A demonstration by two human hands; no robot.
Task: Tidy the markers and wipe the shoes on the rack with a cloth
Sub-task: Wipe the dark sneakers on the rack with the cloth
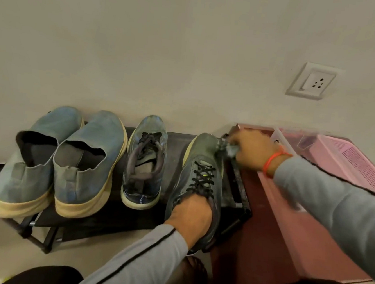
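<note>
A dark grey-green laced sneaker (199, 166) stands at the right end of the black shoe rack (177, 141). My left hand (190, 213) grips its heel opening. My right hand (249, 149) holds a crumpled grey cloth (228, 149) against the right side of the sneaker's toe. A second laced sneaker (144, 160) sits to its left. Further left stands a pair of blue slip-on shoes (59, 159) with cream soles. No markers are visible.
A reddish-brown cabinet (271, 232) stands right of the rack, carrying a pink perforated basket (354, 162) and a clear plastic box (296, 138). A wall socket (311, 81) is on the wall above. My knees fill the bottom edge.
</note>
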